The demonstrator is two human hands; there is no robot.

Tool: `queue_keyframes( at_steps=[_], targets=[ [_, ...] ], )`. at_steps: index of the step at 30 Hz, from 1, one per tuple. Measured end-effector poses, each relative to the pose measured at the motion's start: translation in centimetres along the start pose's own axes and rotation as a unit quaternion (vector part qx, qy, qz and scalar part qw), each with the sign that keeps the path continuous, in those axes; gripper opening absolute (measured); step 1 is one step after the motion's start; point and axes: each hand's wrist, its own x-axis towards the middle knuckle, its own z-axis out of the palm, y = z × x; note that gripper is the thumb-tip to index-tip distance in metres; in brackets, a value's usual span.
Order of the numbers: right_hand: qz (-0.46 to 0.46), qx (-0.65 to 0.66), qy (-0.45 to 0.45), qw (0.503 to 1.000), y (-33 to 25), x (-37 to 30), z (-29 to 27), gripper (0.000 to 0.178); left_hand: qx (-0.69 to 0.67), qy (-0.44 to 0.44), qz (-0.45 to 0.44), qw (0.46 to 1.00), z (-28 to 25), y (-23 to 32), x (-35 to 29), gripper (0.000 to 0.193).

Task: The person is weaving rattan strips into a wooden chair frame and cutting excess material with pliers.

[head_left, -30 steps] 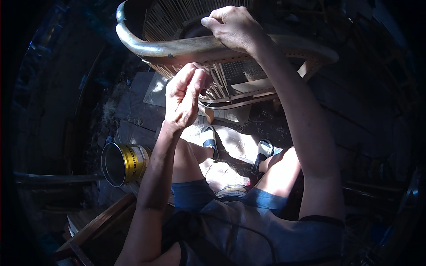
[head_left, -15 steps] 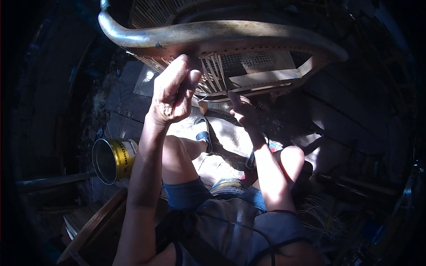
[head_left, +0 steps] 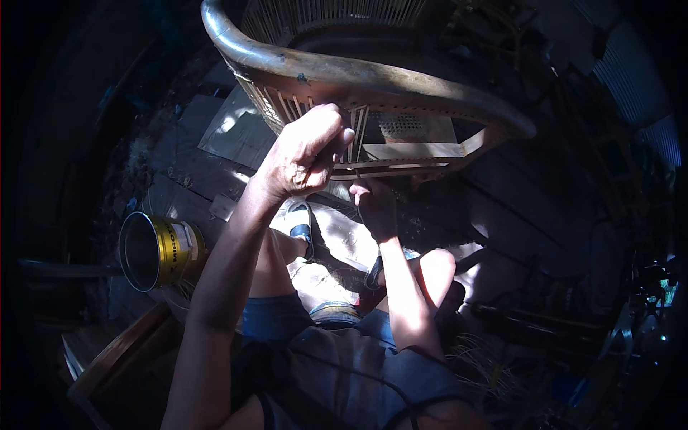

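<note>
A wooden armchair frame (head_left: pixel 401 77) stands before me, its thick curved rail running across the top of the view. Pale cane strands (head_left: pixel 360 132) stretch between this rail and a lower rail (head_left: pixel 412 171), which has a row of holes. My left hand (head_left: pixel 307 149) is closed just under the upper rail, in front of the strands; whatever its fingers grip is hidden. Just below the lower rail, my right hand (head_left: pixel 374 203) is closed with curled fingers. What it holds, if anything, is too small to make out.
A yellow metal bucket (head_left: pixel 172 251) lies tipped on its side at the left. Wooden boards (head_left: pixel 118 351) lean at the lower left. Loose pale strands (head_left: pixel 487 358) are scattered on the floor at the lower right. A sandalled foot (head_left: pixel 301 228) is under the chair side.
My right hand has drawn down a little below the lower rail, and its fingers have curled in. My left hand stays closed by the upper rail. The whole view has shifted and tilted.
</note>
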Motion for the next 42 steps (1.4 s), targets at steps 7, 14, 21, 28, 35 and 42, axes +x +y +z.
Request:
queue_keyframes(
  at_steps=[7, 14, 21, 28, 35, 42],
  targets=[
    [-0.142, -0.135, 0.071, 0.978, -13.7, 2.2, -4.4, 0.023, -0.055, 0.055, 0.005, 0.997, 0.6, 0.2, -0.3, 0.009],
    [-0.229, -0.148, 0.108, 0.956, -14.5, 2.4, -4.2, 0.024, -0.066, 0.065, -0.005, 0.996, 1.4, 0.8, -0.1, 0.009],
    [-0.233, -0.165, 0.118, 0.951, -14.5, 2.7, -3.9, 0.025, -0.086, 0.063, -0.008, 0.994, 1.2, 0.6, -0.4, 0.007],
    [-0.187, -0.107, 0.138, 0.967, -14.7, 3.7, -2.2, 0.024, -0.129, 0.092, 0.011, 0.987, 2.3, 1.5, -0.7, 0.004],
    [-0.014, 0.206, -0.085, 0.975, -13.7, 3.9, -4.2, 0.034, -0.065, 0.159, -0.02, 0.985, 3.4, 2.7, -2.3, 0.005],
    [0.002, 0.228, -0.171, 0.959, -10.7, 1.3, -3.7, 0.022, -0.058, 0.216, -0.214, 0.951, 5.8, 4.8, -7.5, 0.009]
  ],
)
